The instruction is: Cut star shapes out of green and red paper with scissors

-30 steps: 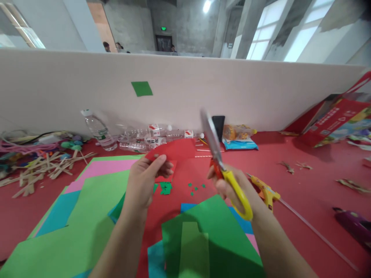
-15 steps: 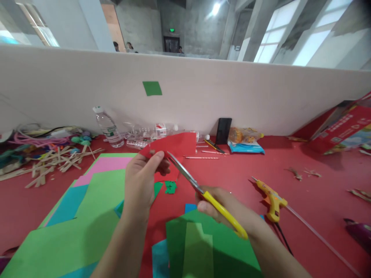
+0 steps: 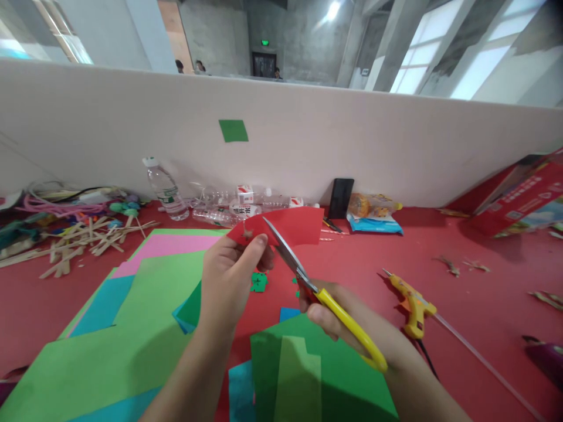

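My left hand [image 3: 231, 272] pinches a strip of red paper [image 3: 297, 225] between thumb and fingers, held up above the table. In my right hand [image 3: 332, 308] is a pair of scissors [image 3: 347, 322] with yellow handles, the fingers wrapped round them. Its metal blades point up and left and lie against the red paper, just right of my left thumb; whether they are parted there I cannot tell. Below the paper, a small green cut-out [image 3: 259, 282] rests on the table beside my left hand. A dark green sheet [image 3: 352, 363] lies under my right wrist.
Light green sheets [image 3: 162, 299] spread at the left, near loose wooden sticks [image 3: 92, 240]. Along the white partition [image 3: 308, 140] stand a water bottle [image 3: 165, 190], a black phone [image 3: 341, 198] and a snack packet [image 3: 373, 214]. A yellow glue gun [image 3: 411, 302] with its cord lies right.
Both hands have shifted slightly right with the red paper and scissors. The paper's right end now reaches farther right, and more of the bottles behind shows.
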The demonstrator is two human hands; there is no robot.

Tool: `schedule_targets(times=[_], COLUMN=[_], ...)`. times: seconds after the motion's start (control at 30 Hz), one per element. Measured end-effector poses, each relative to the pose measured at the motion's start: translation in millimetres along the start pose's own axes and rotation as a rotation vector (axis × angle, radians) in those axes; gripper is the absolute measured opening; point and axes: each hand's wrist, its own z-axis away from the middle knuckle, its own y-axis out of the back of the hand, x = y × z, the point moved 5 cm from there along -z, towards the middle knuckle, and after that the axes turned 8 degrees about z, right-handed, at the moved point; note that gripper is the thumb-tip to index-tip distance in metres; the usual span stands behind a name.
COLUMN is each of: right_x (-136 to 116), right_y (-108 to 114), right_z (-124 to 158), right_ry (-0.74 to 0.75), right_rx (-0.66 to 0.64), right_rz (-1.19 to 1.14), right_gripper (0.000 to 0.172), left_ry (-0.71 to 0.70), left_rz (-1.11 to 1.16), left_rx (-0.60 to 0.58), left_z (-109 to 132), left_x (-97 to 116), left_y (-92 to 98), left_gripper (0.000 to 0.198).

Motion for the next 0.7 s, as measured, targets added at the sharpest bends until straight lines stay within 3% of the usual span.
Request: schedule_targets(times=[0.7], right_x=[4.3], right_y=[-5.3], right_z=[-0.2], right_ry=[-0.037], right_rx=[0.070], right_rz=[0.052], right_gripper=[0.075], left_ry=[-0.002], left_rz=[-0.020], left_rx=[-0.006], left_z=[1.3], left_x=[1.7], left_y=[1.0], left_gripper=[0.020])
